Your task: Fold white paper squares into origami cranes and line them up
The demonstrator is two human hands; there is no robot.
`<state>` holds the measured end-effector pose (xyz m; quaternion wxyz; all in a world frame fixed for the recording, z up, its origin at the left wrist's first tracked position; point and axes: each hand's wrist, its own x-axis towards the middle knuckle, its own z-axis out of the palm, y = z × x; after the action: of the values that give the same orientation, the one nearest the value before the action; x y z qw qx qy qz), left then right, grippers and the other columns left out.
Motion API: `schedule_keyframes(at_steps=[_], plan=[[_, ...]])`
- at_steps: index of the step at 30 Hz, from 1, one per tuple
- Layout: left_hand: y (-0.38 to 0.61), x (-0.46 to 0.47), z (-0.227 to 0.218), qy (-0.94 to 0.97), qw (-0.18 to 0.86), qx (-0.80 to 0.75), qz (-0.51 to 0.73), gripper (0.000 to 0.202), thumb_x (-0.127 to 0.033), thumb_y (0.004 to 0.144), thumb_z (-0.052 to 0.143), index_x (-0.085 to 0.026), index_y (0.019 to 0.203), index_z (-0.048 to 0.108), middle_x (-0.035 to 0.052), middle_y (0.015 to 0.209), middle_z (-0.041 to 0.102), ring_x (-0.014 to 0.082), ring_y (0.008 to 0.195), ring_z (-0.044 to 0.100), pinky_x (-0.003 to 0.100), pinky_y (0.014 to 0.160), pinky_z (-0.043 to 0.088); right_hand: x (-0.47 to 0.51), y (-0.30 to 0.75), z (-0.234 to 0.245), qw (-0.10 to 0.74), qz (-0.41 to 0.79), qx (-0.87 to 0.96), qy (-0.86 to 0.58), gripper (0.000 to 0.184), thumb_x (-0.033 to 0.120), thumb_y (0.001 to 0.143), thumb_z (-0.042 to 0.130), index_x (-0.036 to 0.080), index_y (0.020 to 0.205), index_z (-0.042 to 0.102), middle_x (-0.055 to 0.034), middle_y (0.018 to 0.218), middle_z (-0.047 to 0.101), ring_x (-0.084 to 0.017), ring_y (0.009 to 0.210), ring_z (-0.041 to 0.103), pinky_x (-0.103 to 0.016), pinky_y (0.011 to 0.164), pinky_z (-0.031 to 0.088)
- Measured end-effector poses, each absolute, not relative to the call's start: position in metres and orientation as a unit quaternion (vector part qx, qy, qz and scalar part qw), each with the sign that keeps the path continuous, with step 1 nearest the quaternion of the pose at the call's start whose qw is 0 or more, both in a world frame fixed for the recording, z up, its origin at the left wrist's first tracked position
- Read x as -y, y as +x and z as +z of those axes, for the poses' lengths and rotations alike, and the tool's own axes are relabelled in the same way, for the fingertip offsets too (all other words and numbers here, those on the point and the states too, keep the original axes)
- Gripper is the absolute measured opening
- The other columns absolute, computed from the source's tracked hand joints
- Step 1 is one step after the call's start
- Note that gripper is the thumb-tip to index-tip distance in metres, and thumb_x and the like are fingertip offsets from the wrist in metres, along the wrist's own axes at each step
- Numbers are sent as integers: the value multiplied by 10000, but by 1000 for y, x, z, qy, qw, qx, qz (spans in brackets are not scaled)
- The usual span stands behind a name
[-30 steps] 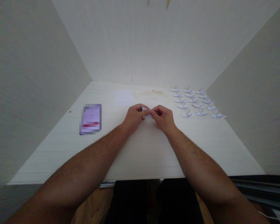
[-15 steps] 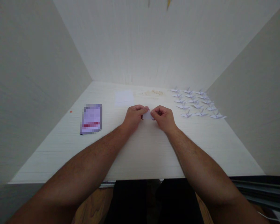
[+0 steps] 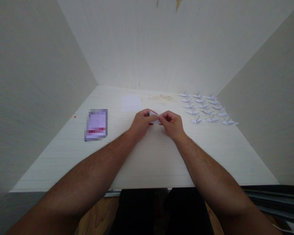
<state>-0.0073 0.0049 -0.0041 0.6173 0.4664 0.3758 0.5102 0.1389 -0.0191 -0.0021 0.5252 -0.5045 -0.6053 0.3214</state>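
Observation:
A small folded piece of white paper (image 3: pixel 154 115) is held between my two hands, over the middle of the table. My left hand (image 3: pixel 141 122) is closed on its left side, the thumb lying across the paper's face. From the other side, my right hand (image 3: pixel 171 123) pinches the paper's right edge between thumb and forefinger. My fingers cover much of the paper, so its full folded shape is hidden. Beyond my right hand stand several folded white paper cranes (image 3: pixel 203 106) in rows.
The white table (image 3: pixel 152 163) has walls at its back and both sides. A flat stack of white paper (image 3: pixel 131 102) lies behind my left hand. At left is a pixelated, phone-like object (image 3: pixel 96 123), near a small red dot (image 3: pixel 75 117). Brownish marks (image 3: pixel 165 97) stain the back.
A pointed part of the paper now stands up above my left thumb, where before the paper showed mostly below and between the fingers. My hands have barely shifted.

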Motion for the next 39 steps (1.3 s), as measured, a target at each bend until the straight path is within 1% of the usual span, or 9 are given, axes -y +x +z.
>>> schedule_keyframes(at_steps=[8, 13, 15, 20, 23, 27, 33, 36, 39], plan=[[-5, -4, 3, 406, 664, -347, 524, 159, -243, 619, 767, -170, 646, 628, -17, 636, 575, 95, 593, 528, 228, 549, 403, 20, 139, -3, 524, 295, 626, -497, 184, 353, 804, 640, 198, 707, 626, 20, 624, 603, -111, 579, 517, -254, 576, 421], [-6, -5, 4, 419, 653, -341, 530, 267, -395, 726, 699, -149, 640, 644, 14, 619, 558, 107, 572, 510, 248, 532, 411, 20, 138, -3, 529, 298, 623, -492, 170, 326, 792, 640, 195, 688, 613, 27, 612, 584, -108, 573, 506, -252, 570, 411], [-6, -4, 3, 432, 650, -344, 523, 292, -429, 720, 715, -146, 671, 663, 19, 629, 577, 114, 580, 530, 251, 532, 416, 20, 138, -2, 529, 305, 613, -501, 174, 332, 788, 638, 195, 683, 610, 22, 618, 599, -111, 579, 521, -253, 574, 421], [-5, -1, 1, 480, 592, -377, 526, 211, -281, 587, 817, -159, 677, 670, -17, 618, 613, 90, 574, 533, 228, 571, 415, 20, 138, 1, 529, 298, 605, -515, 159, 311, 752, 645, 193, 654, 604, 35, 578, 564, -100, 544, 479, -242, 532, 376], [-5, -1, -1, 490, 569, -396, 530, 198, -291, 601, 802, -154, 667, 675, -11, 625, 628, 88, 577, 528, 233, 589, 417, 18, 138, 1, 525, 306, 600, -521, 127, 277, 713, 646, 193, 630, 599, 42, 554, 548, -95, 522, 457, -239, 509, 346], [-5, -2, -2, 492, 560, -407, 527, 186, -297, 615, 780, -154, 677, 677, -4, 624, 634, 102, 580, 540, 246, 594, 424, 18, 138, 2, 519, 349, 575, -527, 65, 247, 679, 621, 187, 662, 642, 27, 559, 602, -107, 522, 510, -240, 511, 377], [-6, 0, 3, 528, 523, -430, 513, 105, -241, 627, 739, -159, 669, 689, -13, 633, 636, 102, 599, 539, 232, 585, 410, 18, 139, 2, 503, 345, 589, -530, 139, 297, 690, 660, 185, 623, 612, 18, 551, 608, -99, 508, 510, -232, 495, 367], [-6, 0, 4, 527, 524, -434, 510, 122, -262, 633, 739, -158, 673, 690, -9, 637, 639, 105, 597, 538, 234, 581, 411, 16, 139, 1, 504, 351, 583, -531, 105, 273, 675, 653, 186, 626, 620, 23, 539, 605, -96, 497, 507, -226, 481, 361], [-6, -1, 2, 511, 535, -436, 513, 170, -306, 645, 742, -155, 670, 668, -10, 617, 616, 96, 562, 513, 233, 552, 397, 14, 140, 0, 510, 389, 564, -519, 75, 234, 645, 631, 182, 692, 656, 20, 556, 636, -110, 515, 558, -229, 499, 407]])
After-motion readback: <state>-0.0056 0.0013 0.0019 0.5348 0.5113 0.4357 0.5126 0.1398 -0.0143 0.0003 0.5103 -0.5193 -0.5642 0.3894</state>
